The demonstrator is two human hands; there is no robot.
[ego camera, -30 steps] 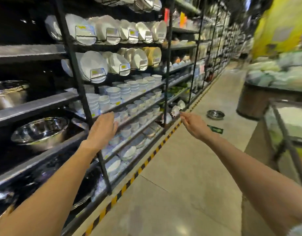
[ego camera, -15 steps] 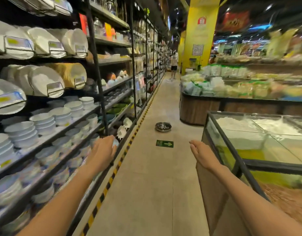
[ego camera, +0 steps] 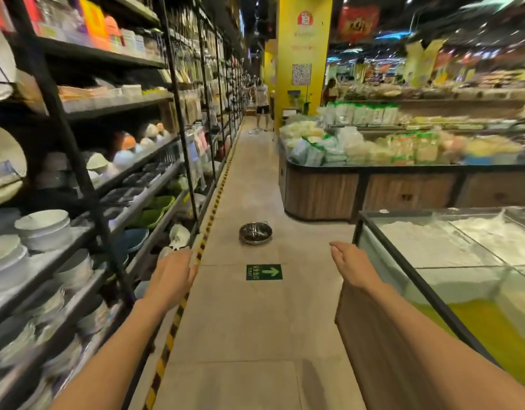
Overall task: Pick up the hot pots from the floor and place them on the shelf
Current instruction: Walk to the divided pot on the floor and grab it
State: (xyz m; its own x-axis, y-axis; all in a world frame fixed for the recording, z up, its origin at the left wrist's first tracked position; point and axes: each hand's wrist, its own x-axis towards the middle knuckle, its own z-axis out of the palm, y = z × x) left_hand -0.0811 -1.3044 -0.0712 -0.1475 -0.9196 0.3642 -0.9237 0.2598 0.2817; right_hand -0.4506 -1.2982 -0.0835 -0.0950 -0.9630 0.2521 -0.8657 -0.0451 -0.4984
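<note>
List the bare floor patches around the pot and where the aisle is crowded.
Bare floor rings the steel pot: between it and the green arrow sticker, and right toward the wooden produce stand. Both hands are empty, short of it. Crowded: the bowl shelves on the left and the glass bin on the right.

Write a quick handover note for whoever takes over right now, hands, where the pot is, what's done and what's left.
Left hand: open, empty, held out in front near the shelf edge.
Right hand: open, empty, held out beside the glass-topped bin.
Hot pot: a steel one sits on the aisle floor ahead, beyond the green arrow sticker, out of reach of both hands.
Shelf: the racks of bowls and plates run along the left.
Done: nothing in hand; no placed pot can be seen from this view.
Left: walk up, pick up the pot and set it on the shelf.
</note>
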